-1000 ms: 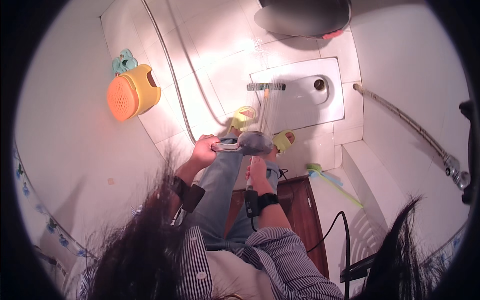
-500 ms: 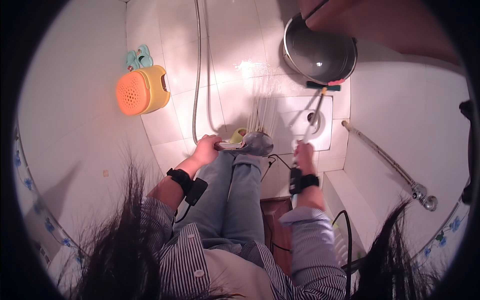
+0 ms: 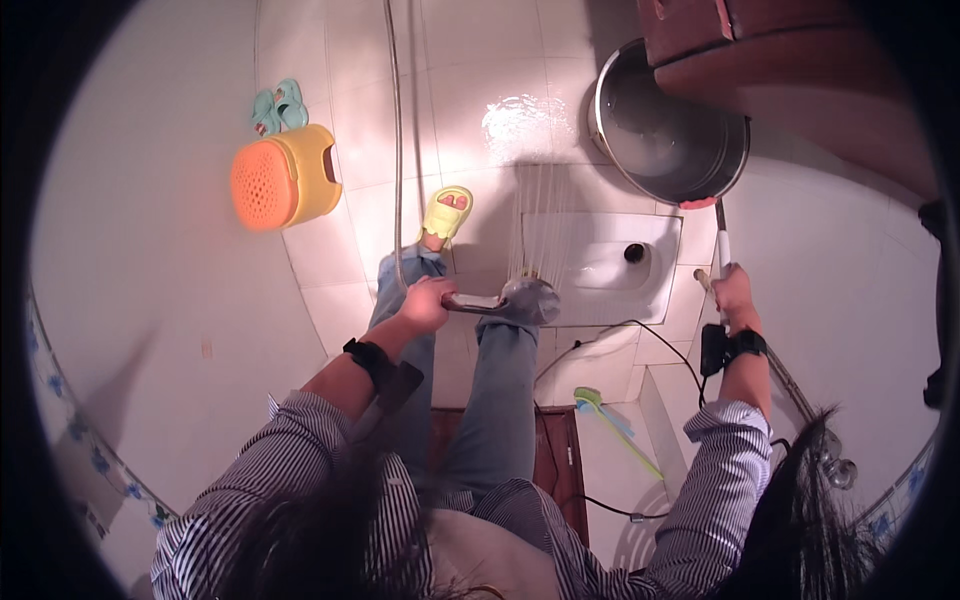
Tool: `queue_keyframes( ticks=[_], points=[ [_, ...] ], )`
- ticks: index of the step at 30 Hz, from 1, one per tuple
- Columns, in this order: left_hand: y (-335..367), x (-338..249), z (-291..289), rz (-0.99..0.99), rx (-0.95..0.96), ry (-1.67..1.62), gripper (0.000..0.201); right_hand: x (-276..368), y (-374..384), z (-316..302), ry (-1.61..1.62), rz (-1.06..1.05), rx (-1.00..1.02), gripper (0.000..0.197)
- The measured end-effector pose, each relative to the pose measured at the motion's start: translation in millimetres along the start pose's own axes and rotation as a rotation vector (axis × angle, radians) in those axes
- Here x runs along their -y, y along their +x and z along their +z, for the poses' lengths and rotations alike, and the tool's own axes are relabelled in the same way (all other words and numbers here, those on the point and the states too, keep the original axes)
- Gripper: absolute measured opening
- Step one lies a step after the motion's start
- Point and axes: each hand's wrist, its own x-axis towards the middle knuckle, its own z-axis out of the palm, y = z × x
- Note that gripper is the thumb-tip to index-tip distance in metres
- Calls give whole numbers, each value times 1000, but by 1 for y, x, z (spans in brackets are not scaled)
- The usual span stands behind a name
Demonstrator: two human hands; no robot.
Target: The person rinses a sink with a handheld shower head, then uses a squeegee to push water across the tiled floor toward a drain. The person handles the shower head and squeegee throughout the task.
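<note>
Wrapped round the handle of a shower head (image 3: 530, 300), my left hand (image 3: 430, 304) holds it low over the floor, in front of my knees. Thin streams of water spray from it away from me, toward a wet, shining patch of tile. My right hand (image 3: 734, 290) grips the white upper part of a long-handled floor brush (image 3: 724, 245) at the right. The brush's dark shaft runs up to the bucket (image 3: 740, 180), and its head is hidden there. A white squat toilet (image 3: 600, 272) lies in the floor between my hands.
A metal hose (image 3: 396, 150) runs up from my left hand. An orange and yellow stool (image 3: 300, 180) and teal slippers (image 3: 280, 107) are at the left. A green brush (image 3: 588, 397) lies at the lower right. Dark red furniture (image 3: 780, 70) overhangs the bucket; a pipe (image 3: 785, 380) follows the right wall.
My right hand has swung right with the floor brush, whose head has moved from over the toilet's far side out of sight by the bucket. My left foot, in a yellow slipper, has stepped forward.
</note>
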Motion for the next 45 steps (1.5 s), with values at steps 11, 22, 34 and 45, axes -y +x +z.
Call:
queue_keyframes(
  ticks=[11,22,34,45],
  points=[
    [33,-4,-46,-99,163,-6,13,53,-47,23,71,53,102,29],
    [38,-17,-63,-41,209,96,4,154,-92,46,134,-146,169,34],
    [51,-34,-51,-14,255,-171,16,82,-125,105,245,-201,-57,52],
    [79,-83,-22,-164,288,-210,21,56,-155,229,434,-96,192,55]
  ],
)
